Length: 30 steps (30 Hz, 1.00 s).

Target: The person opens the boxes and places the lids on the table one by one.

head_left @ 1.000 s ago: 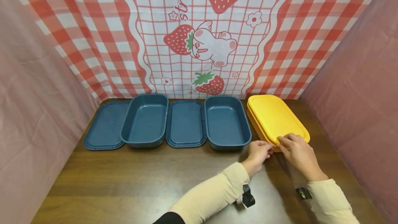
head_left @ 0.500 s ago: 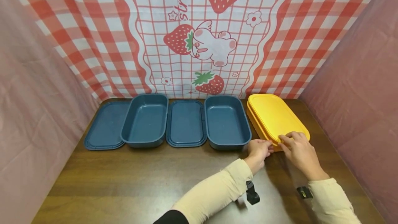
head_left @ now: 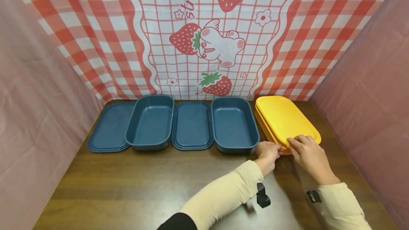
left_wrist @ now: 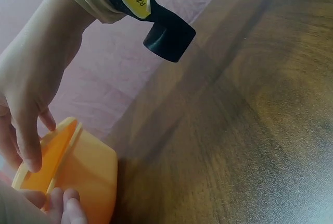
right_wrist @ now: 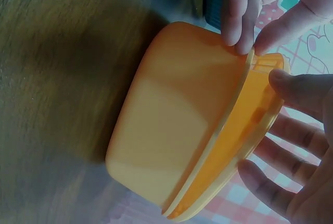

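At the right of the head view stands a yellow food container (head_left: 266, 127) with its yellow lid (head_left: 284, 118) on top. The right wrist view shows a gap along the near end between the lid (right_wrist: 223, 183) and the container's rim. My left hand (head_left: 269, 152) pinches the container's rim at the near left corner. My right hand (head_left: 308, 157) holds the lid's near edge, its thumb and fingers spread along it. In the left wrist view the right hand (left_wrist: 31, 78) reaches down to the tilted lid, and left fingertips (left_wrist: 73, 208) rest by the container's rim.
Left of the yellow container stands a blue container (head_left: 234, 125) without a lid, then a blue lid (head_left: 192, 125), another open blue container (head_left: 151, 123) and a second blue lid (head_left: 110, 129). A checked strawberry cloth (head_left: 214, 45) hangs behind the wooden table (head_left: 143, 184).
My left wrist and forearm have shifted slightly right and forward. Both hands keep to the near end of the yellow container, and the right hand has barely moved.
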{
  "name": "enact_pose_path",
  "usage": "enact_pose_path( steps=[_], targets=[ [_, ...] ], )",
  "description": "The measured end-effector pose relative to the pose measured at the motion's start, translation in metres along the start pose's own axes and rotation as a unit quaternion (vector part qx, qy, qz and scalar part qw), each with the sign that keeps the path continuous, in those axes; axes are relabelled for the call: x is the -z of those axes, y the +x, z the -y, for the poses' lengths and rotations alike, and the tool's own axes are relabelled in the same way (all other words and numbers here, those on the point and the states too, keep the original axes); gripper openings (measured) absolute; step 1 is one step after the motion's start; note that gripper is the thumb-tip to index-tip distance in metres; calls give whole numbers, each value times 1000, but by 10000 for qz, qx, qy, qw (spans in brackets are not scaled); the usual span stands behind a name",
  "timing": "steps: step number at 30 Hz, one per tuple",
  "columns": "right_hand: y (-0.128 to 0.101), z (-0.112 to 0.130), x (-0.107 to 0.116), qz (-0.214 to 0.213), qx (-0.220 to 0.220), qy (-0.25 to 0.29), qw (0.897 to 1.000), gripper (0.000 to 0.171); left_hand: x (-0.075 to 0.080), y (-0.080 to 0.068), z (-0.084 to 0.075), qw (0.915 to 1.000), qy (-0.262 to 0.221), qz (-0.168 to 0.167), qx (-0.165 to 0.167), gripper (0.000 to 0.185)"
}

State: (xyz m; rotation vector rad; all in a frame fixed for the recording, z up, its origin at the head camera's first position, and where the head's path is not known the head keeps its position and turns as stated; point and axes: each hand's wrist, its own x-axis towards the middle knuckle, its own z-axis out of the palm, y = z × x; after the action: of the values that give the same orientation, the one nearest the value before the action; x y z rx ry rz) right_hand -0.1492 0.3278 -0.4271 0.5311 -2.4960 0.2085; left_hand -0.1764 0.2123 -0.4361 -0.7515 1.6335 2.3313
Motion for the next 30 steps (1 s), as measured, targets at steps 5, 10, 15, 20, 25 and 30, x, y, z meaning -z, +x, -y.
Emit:
enact_pose_path(
  steps=[5,10,15,20,25,30],
  targets=[
    [0,0,1,-73,46,-60,9999,33,0,0,0,10000,-48,70,41,14],
    [0,-1,2,-133,69,-101,9998,33,0,0,2,9998,-102,174,64,9],
    [0,0,5,-122,49,-121,9998,33,0,0,4,9996,-199,214,57,8],
    [1,1,9,-129,23,-110,9999,33,1,2,6,9996,-173,221,62,3],
    [2,1,10,-201,31,-80,9998,33,2,3,7,9995,-208,229,60,7],
    [2,2,11,-279,42,-89,9996,33,4,4,10,9991,-190,344,164,10]
  ],
)
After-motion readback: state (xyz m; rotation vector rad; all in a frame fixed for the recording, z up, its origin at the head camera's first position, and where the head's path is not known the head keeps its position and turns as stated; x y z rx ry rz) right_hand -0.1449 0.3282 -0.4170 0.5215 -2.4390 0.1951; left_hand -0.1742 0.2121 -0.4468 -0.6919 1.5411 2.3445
